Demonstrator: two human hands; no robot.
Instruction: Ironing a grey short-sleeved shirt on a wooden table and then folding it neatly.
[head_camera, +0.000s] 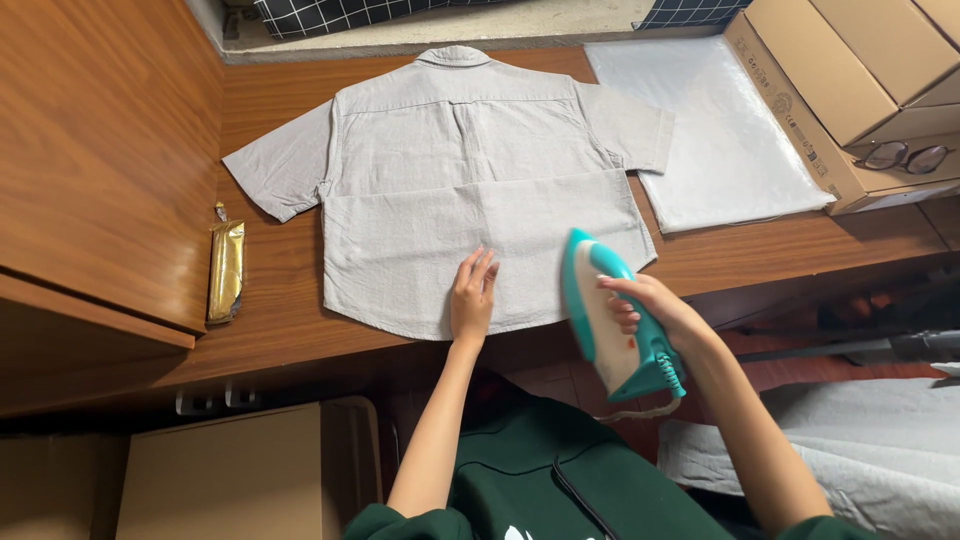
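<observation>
My left hand (472, 296) lies spread flat on the pale grey short-sleeved cotton shirt (460, 180); my right hand (650, 310) grips the teal-and-white iron (610, 320). I should keep the cloth taut ahead of the soleplate.

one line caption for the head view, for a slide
Left hand flat on a grey shirt while right hand holds a teal iron.

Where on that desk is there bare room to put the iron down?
Bare wood shows between the gold packet and the shirt, and in front of the white sheet, right of the shirt's hem. The far right is crowded by cardboard boxes.
</observation>
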